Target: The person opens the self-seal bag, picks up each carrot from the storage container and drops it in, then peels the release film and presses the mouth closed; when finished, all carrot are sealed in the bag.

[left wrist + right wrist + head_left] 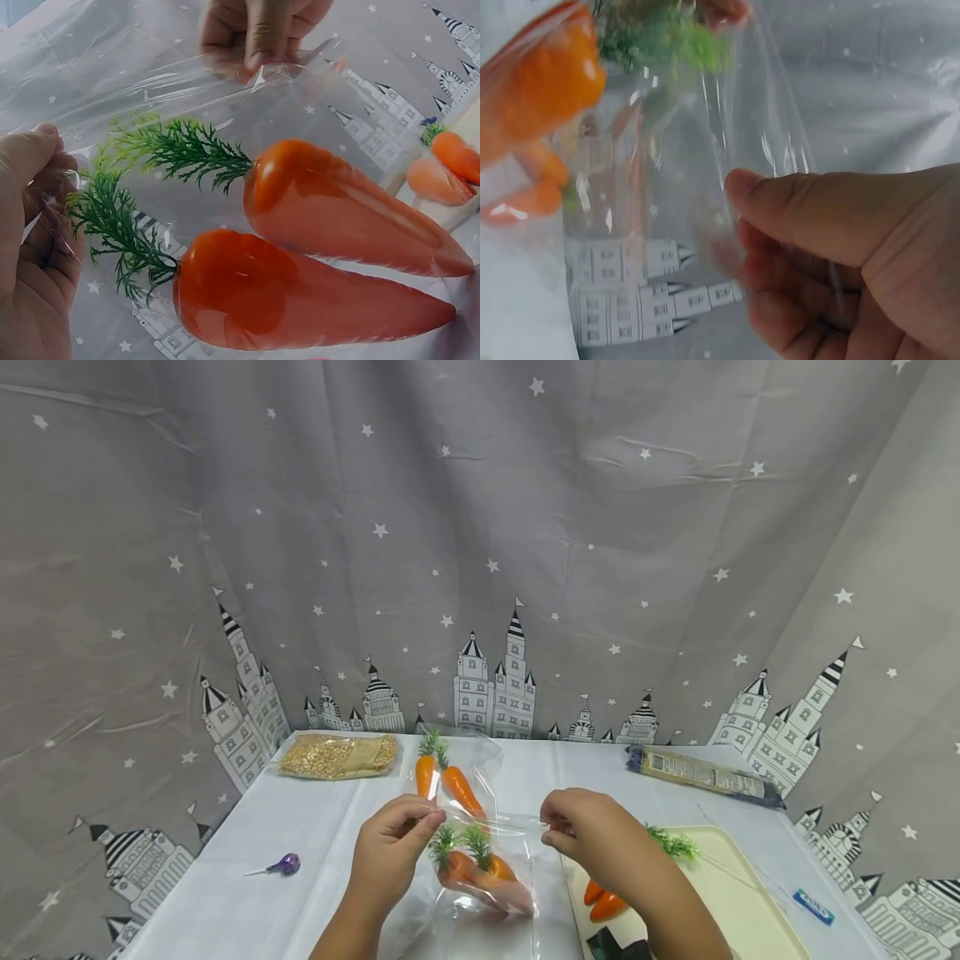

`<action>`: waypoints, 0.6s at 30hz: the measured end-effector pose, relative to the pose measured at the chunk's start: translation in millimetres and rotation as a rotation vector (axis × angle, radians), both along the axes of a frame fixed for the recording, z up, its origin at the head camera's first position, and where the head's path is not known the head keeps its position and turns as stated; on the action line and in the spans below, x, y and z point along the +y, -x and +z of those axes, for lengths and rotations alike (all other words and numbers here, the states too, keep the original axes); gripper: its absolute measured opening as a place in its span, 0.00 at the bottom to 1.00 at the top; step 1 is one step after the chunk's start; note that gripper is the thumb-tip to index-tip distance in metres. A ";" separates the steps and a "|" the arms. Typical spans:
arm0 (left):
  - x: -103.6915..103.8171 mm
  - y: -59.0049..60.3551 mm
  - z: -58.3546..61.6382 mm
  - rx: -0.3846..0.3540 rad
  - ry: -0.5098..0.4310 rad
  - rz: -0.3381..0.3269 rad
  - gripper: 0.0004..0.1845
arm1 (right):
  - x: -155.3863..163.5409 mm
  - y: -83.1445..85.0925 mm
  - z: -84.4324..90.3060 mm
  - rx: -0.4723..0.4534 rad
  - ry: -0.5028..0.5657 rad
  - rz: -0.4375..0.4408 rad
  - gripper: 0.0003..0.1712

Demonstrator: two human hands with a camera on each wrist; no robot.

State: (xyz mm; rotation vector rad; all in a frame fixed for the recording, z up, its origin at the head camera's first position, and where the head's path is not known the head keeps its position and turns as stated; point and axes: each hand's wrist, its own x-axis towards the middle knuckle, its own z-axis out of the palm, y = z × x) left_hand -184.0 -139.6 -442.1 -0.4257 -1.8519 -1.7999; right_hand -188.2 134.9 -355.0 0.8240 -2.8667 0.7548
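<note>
A clear plastic bag (510, 839) hangs between my hands with two carrots (476, 870) inside, their green tops up near its mouth. My left hand (393, 852) pinches one side of the bag's top edge between thumb and fingers. At the opposite side of the edge, my right hand (592, 835) pinches the film, and the stretched mouth shows in the left wrist view. The carrots (300, 292) lie side by side there, orange and smooth. Behind the held bag, a second clear bag (483, 760) with two carrots lies on the table.
On the right, a cream tray (738, 881) bears more carrots (609, 906) and a black object (618, 946), partly behind my right arm. A bag of grains (341, 756), a long dark package (705, 774), a purple lollipop (285, 864) and a small blue packet (813, 907) lie around.
</note>
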 end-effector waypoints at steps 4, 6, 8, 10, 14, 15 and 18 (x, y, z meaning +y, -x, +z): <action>-1.8 0.7 -0.6 0.030 -0.006 -0.014 0.04 | 11.9 1.5 -2.1 -0.030 0.023 -0.045 0.09; -2.0 0.8 -0.8 0.036 -0.005 -0.020 0.03 | 16.7 2.3 -3.9 -0.027 0.039 -0.059 0.09; -1.5 0.7 -1.2 0.035 -0.008 -0.020 0.03 | 20.2 3.1 -5.8 -0.011 0.060 -0.072 0.09; -0.6 0.4 -1.2 0.010 -0.016 -0.009 0.03 | 22.9 3.0 -8.0 0.008 0.085 -0.074 0.09; 0.2 -1.1 -4.4 -0.070 -0.046 -0.031 0.03 | 25.7 1.9 -13.5 0.062 0.134 -0.066 0.09; 0.0 -1.4 -6.6 -0.091 -0.058 -0.054 0.04 | 26.3 1.5 -15.0 0.073 0.149 -0.066 0.09; -1.7 -2.7 -16.6 -0.137 -0.071 -0.157 0.11 | 28.0 0.5 -19.2 0.087 0.211 -0.080 0.11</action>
